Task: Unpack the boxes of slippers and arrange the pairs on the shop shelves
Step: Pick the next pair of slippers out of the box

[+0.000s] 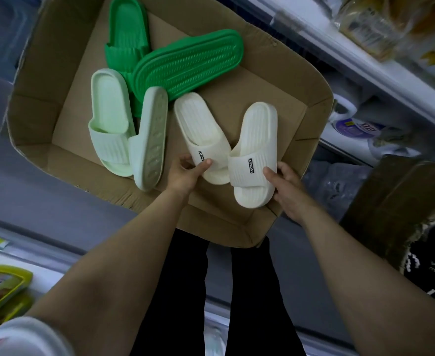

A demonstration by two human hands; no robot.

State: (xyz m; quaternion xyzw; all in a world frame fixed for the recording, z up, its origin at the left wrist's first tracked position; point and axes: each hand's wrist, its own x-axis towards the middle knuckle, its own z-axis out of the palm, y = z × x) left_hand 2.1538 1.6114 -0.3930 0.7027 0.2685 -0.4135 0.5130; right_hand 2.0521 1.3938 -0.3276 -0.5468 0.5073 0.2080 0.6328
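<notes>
Reaching up from the bottom of the frame: two bare forearms over black trouser legs, a white sleeve showing at the lower left corner. Pinching the strap of the left cream ribbed rubber slipper with the left hand, thumb lying on top of the strap beside its small black label, the other fingers tucked beneath. Gripping the outer edge of the right cream ribbed slipper with the right hand, thumb pressing on the strap, fingers curling under the sole. Both cream slippers lying sole-down at centre frame, inside the shallow open brown cardboard box, toes nearly touching.

Crowding the box's left half: a pale mint slipper lying upright, its pale mint mate tipped on edge just beside the left hand, sole facing out. Above them, a bright green slipper sitting upright, and a second bright green slipper flipped sole-up across it, touching the left cream slipper's heel.

Flanking the box: white shelving with blurred packaged goods along the right, yellow packaged items at the lower left, another brown carton at the right edge.
</notes>
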